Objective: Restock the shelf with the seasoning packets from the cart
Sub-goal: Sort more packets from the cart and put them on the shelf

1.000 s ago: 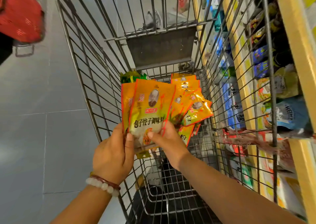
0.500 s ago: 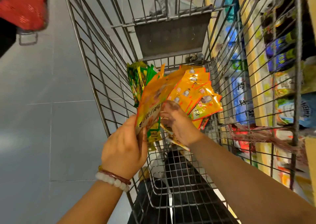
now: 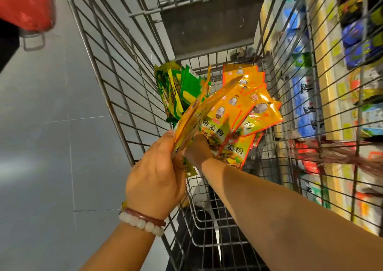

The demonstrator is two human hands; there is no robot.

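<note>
Orange packets (image 3: 226, 121), fanned, over cart (image 3: 116, 96)
Left hand (image 3: 155, 179) is gripping one sheaf; right hand (image 3: 196, 148) is pinching the fan's base; green packets (image 3: 182, 88) are standing behind.

The fingers of the right hand (image 3: 196, 148) are hidden behind the fanned orange foil seasoning packets (image 3: 226, 123), so its grip cannot be read. The left hand (image 3: 155, 179) shows only its back; its fingertips vanish under the packets' lower edges. The green foil packets (image 3: 182, 90) are half covered by the orange ones, their print too small to read. The goods on the yellow shelf (image 3: 327, 96) to the right are motion-blurred behind the grey wire cart (image 3: 116, 88). A red blurred object (image 3: 24, 3) is cut off by the upper left corner.
</note>
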